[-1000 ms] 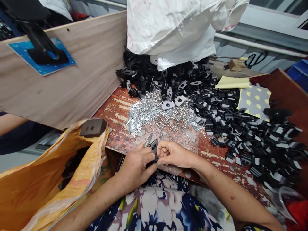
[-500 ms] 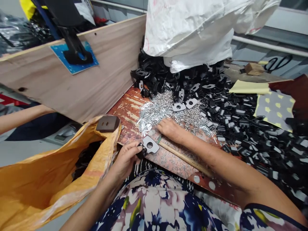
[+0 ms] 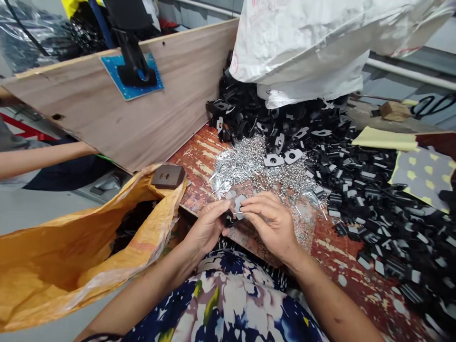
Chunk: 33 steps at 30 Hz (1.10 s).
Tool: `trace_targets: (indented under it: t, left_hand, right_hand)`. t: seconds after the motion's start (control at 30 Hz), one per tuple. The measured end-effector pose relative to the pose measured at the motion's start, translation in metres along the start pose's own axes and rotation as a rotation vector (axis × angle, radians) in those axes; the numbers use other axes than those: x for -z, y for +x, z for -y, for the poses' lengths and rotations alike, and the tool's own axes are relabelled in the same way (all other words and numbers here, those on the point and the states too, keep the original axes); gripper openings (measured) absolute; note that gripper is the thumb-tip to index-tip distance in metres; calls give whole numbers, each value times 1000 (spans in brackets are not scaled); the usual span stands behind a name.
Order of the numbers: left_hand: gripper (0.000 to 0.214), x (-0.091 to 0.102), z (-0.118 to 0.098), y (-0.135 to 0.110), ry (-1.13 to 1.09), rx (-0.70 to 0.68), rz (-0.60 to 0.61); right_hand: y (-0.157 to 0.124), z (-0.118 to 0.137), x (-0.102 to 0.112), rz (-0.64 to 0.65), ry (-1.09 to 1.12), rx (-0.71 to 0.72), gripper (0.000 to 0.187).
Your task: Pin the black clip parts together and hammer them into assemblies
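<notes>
- Black clip (image 3: 230, 220) partly covered by the left hand (image 3: 208, 223)
- Thin pin (image 3: 237, 213), one end hidden by the right hand (image 3: 273, 222)
- White sack (image 3: 302, 42) cut off by the top edge
- Orange sack (image 3: 53, 256) cut off at left, contents (image 3: 132, 222) too dark to tell
- Co-worker's forearm (image 3: 46, 159) cut off at left, far end behind the wooden board (image 3: 171, 114)

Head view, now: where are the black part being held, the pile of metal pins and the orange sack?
Black part (image 3: 239, 203): head view, on its flat grey face.
Pile of metal pins (image 3: 245, 161): head view, near its middle.
Orange sack (image 3: 71, 251): head view, on its inner wall.
</notes>
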<state>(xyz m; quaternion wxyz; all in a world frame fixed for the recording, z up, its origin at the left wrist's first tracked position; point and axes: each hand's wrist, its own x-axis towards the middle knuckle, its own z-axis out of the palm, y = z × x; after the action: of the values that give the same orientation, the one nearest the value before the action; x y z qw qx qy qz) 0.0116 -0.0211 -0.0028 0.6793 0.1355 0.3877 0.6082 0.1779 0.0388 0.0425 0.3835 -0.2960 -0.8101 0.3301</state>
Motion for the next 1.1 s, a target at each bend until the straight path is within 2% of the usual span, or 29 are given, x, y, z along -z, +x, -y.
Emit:
trace_targets:
  t: [0.1, 0.27, 0.47, 0.53, 0.63, 0.7, 0.77, 0.8, 0.9, 0.97, 1.03, 1.1]
  left_hand:
    - [24, -3, 3, -1, -38, 14, 7]
    - [28, -4, 4, -5, -70, -10, -24]
    - [23, -5, 12, -6, -81, -97, -33]
    - [23, -5, 13, -7, -71, -121, -43]
    - [23, -3, 10, -11, -51, -101, -21]
    - [24, 0, 8, -19, -47, -88, 27]
    - [28, 6, 6, -30, 15, -131, 47]
    - [32, 10, 4, -36, 97, -174, 29]
    - [41, 31, -6, -57, 510, -297, -96]
    - [33, 47, -18, -69, 773, -300, -179]
    - [32, 61, -28, -75, 904, -259, -233]
    - [38, 70, -28, -72, 914, -221, -250]
  right_hand:
    - [2, 0, -6, -33, -51, 21, 13]
    - [0, 4, -10, -12, -238, 102, 14]
    - [-9, 10, -26, -105, -659, 476, 15]
    - [-10, 10, -29, -83, -719, 512, 17]
    - [-11, 6, -30, -82, -660, 471, 14]
    - [-11, 5, -30, -134, -601, 434, 11]
    - [-11, 5, -32, -172, -560, 398, 11]
    - [-12, 5, -33, -150, -546, 387, 12]
    - [-20, 2, -28, 87, -530, 359, 11]
    - [-31, -6, -14, 222, -643, 255, 12]
    - [-44, -19, 2, 277, -864, 101, 20]
    - [-58, -33, 16, 332, -1044, 5, 21]
